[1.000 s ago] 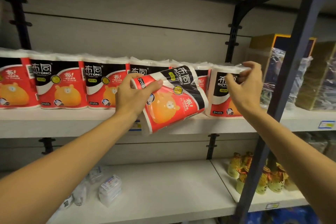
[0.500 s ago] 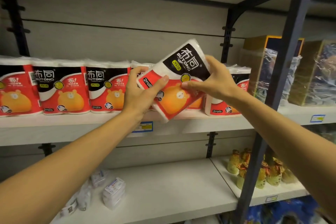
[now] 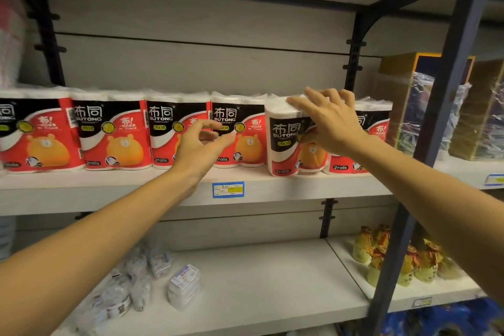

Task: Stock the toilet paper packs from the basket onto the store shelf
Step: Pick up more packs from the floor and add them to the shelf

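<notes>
Standing upright at the front edge of the shelf (image 3: 272, 185), the pack (image 3: 286, 133) had the right hand (image 3: 330, 123) resting on it with nearly straight fingers. The left hand (image 3: 201, 144) hovered loosely curled, holding nothing. A gentle, even push backward seemed best, to line it up with the row (image 3: 109, 131).

A shop aisle: metal-framed shelves (image 3: 300, 188) carry a row of identical toilet paper packs (image 3: 114, 131), a price label (image 3: 228, 189) on the front edge, bottled goods (image 3: 395, 256) below.
</notes>
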Demonstrator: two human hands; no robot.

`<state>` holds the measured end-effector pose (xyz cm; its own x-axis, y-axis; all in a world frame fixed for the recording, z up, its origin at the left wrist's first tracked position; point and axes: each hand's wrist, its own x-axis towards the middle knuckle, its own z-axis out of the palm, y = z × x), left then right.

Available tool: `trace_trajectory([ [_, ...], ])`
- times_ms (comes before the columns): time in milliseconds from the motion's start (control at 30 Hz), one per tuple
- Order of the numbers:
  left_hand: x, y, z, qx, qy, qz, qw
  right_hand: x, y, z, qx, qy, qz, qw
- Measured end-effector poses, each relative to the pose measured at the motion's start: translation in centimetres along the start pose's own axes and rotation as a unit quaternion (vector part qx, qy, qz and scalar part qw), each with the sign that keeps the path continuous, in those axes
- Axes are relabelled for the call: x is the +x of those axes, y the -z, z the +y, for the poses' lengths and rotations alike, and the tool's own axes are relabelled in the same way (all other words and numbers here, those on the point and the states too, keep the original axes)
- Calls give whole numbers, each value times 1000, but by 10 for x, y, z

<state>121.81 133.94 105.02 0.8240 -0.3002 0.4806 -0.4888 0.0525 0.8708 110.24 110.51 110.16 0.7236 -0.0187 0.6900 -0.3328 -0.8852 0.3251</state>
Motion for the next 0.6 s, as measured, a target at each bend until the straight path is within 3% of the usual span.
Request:
trace_trajectory([
  [267, -11, -4, 1, 10, 12, -9, 1000, 11, -11, -6, -61, -75, -59, 994],
  [467, -27, -9, 0, 4, -1, -5, 1000, 14, -19, -23, -124, -56, -75, 988],
  [600, -36, -11, -2, -3, -1, 1, 1000, 9, -20, -24, -84, -63, -115, 988],
])
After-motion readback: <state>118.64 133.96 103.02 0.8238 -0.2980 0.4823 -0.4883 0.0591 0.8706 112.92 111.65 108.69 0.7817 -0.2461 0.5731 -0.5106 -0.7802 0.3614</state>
